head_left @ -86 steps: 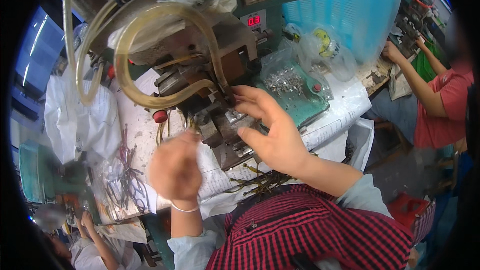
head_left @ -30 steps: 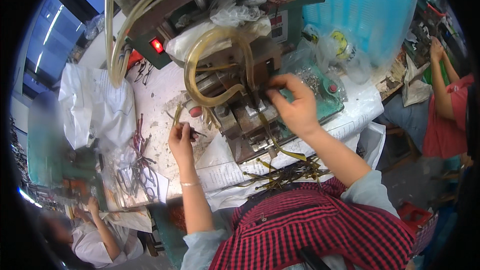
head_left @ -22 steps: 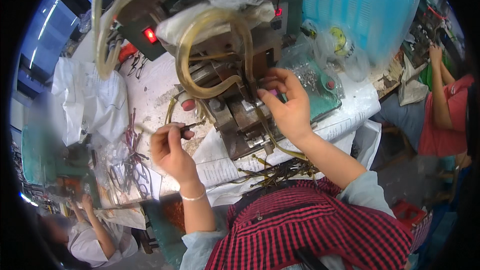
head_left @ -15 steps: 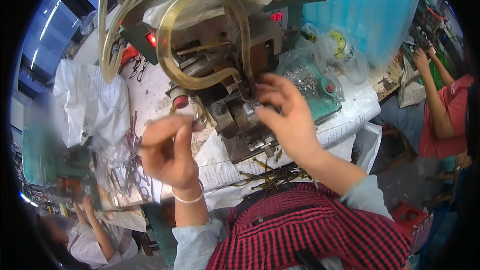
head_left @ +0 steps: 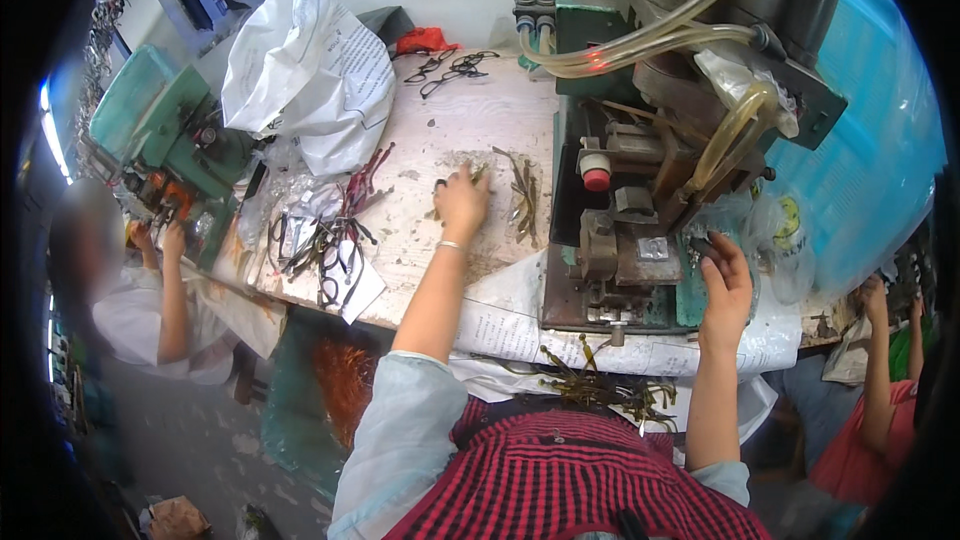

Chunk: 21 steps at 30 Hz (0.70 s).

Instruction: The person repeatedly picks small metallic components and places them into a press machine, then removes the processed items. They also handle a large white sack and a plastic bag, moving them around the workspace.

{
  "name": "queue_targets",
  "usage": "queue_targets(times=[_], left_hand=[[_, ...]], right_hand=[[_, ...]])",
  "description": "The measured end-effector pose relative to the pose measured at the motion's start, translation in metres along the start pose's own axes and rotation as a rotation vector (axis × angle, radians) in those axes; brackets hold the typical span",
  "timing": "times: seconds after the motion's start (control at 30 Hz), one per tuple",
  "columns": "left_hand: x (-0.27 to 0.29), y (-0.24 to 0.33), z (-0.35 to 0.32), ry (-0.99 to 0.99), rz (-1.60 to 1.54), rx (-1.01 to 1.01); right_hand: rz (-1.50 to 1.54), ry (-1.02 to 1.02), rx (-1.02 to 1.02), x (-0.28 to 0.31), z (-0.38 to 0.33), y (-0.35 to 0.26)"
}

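My left hand (head_left: 462, 202) reaches over the pale tabletop with fingers apart, its tips at a few thin greenish-brown spectacle temples (head_left: 478, 174). Just right of it lies a small bunch of similar temples (head_left: 524, 198). My right hand (head_left: 728, 285) is beside the machine (head_left: 610, 250), over a green tray (head_left: 690, 308) holding small metal parts. Its thumb and forefinger are curled together; what they hold, if anything, is too small to make out. A small clear square piece (head_left: 653, 248) sits on the machine's block. More greenish-brown temples (head_left: 590, 380) lie at the table's front edge by my apron.
A red button (head_left: 596, 178) and looping yellowish hoses (head_left: 640, 52) belong to the machine. Left stand a white sack (head_left: 315, 70) and dark spectacle parts (head_left: 325, 245). Spectacle frames (head_left: 455, 70) lie at the back. A blue crate (head_left: 860, 90) stands right. Co-workers sit on both sides.
My view has turned left. My left hand has moved from in front of the machine to the tabletop at its left. My right hand has left the machine's block for the tray.
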<state>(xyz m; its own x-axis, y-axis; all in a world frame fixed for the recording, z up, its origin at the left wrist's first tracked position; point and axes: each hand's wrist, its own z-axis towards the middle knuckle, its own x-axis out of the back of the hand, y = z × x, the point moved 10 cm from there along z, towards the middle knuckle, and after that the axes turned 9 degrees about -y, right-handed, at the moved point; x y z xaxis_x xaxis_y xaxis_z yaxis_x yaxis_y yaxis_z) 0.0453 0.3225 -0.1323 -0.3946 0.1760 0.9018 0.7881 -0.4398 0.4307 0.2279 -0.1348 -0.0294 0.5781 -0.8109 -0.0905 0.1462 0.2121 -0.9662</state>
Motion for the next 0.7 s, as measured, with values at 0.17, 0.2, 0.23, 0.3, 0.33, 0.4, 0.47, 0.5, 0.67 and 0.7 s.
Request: queue_targets(times=[0.17,0.2,0.23,0.3,0.33,0.4,0.47,0.5,0.67,0.7], left_hand=[[-0.028,0.085,-0.032,-0.196,0.245,-0.191],[-0.037,0.088,-0.036,-0.223,0.33,-0.258],[-0.041,0.076,-0.032,-0.203,0.299,-0.293],[-0.03,0.046,-0.029,-0.214,0.333,-0.337],[-0.013,0.026,-0.03,-0.236,0.411,-0.286],[0.019,-0.053,-0.018,-0.104,0.434,-0.23],[0.056,-0.108,-0.019,-0.037,0.44,-0.223],[0.077,-0.117,-0.029,0.051,0.468,-0.245],[0.168,-0.11,-0.135,0.324,-0.241,-0.345],[0.161,-0.101,-0.157,0.077,-0.366,-0.252]], right_hand=[[-0.024,0.044,-0.017,0.02,-0.006,0.014],[-0.03,0.058,-0.023,0.023,-0.009,0.015],[-0.032,0.073,-0.03,0.028,-0.013,0.017],[-0.051,0.109,-0.031,0.049,-0.025,0.023],[-0.084,0.158,-0.028,0.061,-0.033,0.024],[-0.14,0.235,-0.025,0.079,-0.049,0.023],[-0.173,0.276,-0.009,0.097,-0.059,0.023],[-0.189,0.297,-0.01,0.109,-0.064,0.025],[-0.339,0.268,0.012,0.107,-0.098,-0.001],[-0.372,0.218,-0.015,0.105,-0.107,-0.003]])
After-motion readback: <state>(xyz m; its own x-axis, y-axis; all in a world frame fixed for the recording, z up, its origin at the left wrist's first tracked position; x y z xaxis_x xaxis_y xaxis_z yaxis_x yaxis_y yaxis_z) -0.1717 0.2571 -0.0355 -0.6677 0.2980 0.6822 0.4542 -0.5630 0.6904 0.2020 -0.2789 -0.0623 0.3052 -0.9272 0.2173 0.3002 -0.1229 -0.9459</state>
